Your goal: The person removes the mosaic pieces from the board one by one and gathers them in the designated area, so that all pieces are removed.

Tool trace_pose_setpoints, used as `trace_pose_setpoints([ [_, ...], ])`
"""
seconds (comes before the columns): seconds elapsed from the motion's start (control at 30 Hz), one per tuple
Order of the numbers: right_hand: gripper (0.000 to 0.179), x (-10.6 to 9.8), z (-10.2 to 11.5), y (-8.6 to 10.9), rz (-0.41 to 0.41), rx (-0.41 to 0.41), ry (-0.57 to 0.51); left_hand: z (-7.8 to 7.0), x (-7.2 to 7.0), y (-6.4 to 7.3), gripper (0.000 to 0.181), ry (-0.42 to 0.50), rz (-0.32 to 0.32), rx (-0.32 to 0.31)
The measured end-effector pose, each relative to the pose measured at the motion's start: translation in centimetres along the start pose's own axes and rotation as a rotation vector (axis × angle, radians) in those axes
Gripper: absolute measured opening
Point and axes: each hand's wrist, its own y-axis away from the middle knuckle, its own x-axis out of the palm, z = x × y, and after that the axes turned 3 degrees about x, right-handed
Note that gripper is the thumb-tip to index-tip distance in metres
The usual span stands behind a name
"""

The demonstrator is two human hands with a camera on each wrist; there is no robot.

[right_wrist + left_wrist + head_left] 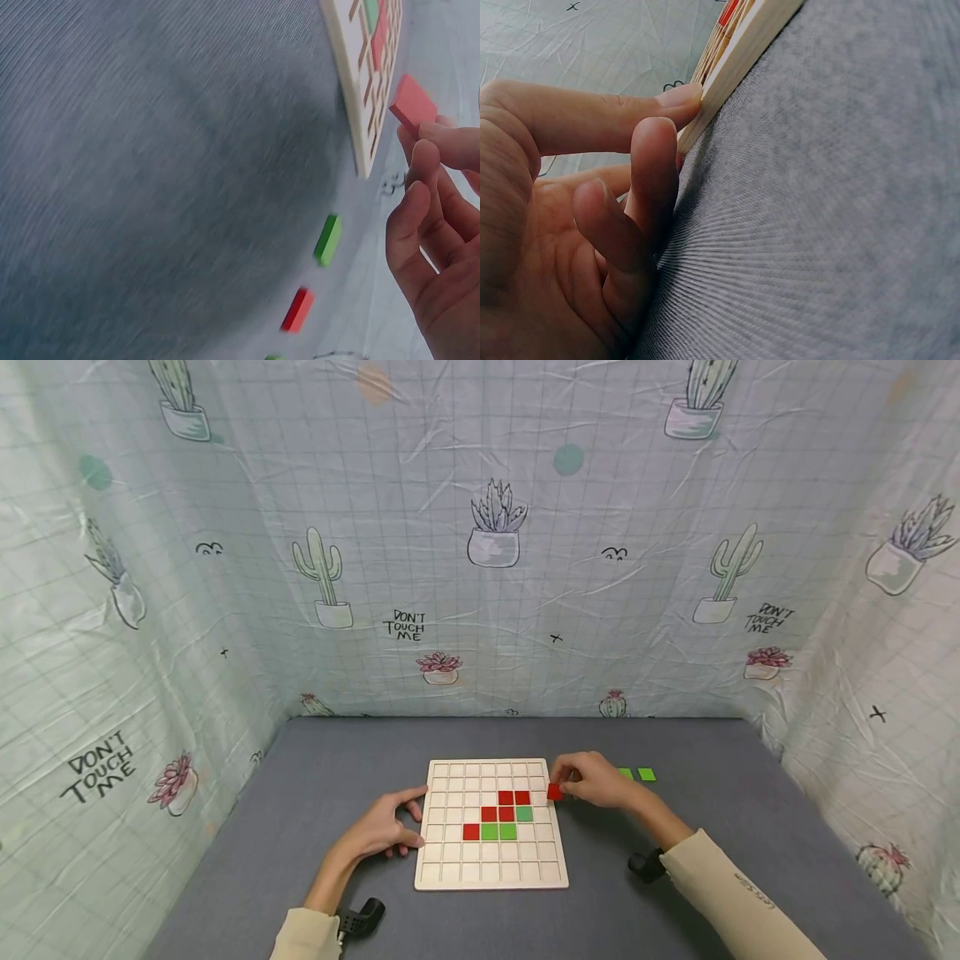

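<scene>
A pale wooden grid board (453,864) lies flat, with several red square tiles (489,814) and three green ones (507,832) set in its cells in a stepped pattern. Spread along the board's left edge, my left hand (381,825) touches it with thumb and forefinger. The left wrist view shows the thumb (679,97) pressed against the wooden side. My right hand (596,779) pinches a red square tile (415,103) between thumb and fingers, just above the board's right edge. In the right wrist view that tile is tilted.
Green tiles (647,774) lie on the grey tabletop (345,760) to the right, partly behind the right hand. The right wrist view also shows a loose red tile (298,310) there. A cactus-print curtain (495,677) encloses the back and sides.
</scene>
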Motion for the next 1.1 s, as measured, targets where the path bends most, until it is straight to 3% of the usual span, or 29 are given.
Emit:
trace_pose_setpoints([
  [0.57, 0.01, -1.3, -4.3, 2.0, -0.033, 0.061, -0.014, 0.2, 0.1, 0.0, 0.09, 0.002, -0.004, 0.015],
  [0.97, 0.01, -1.0, -5.4, 2.4, -0.016, 0.095, -0.033, 0.3, 0.2, 0.0, 0.09, 0.005, -0.003, 0.023],
  [1.1, 0.011, -0.7, -5.4, 2.2, -0.04, 0.094, 0.01, 0.3, 0.2, 0.0, 0.089, -0.006, -0.002, 0.021],
])
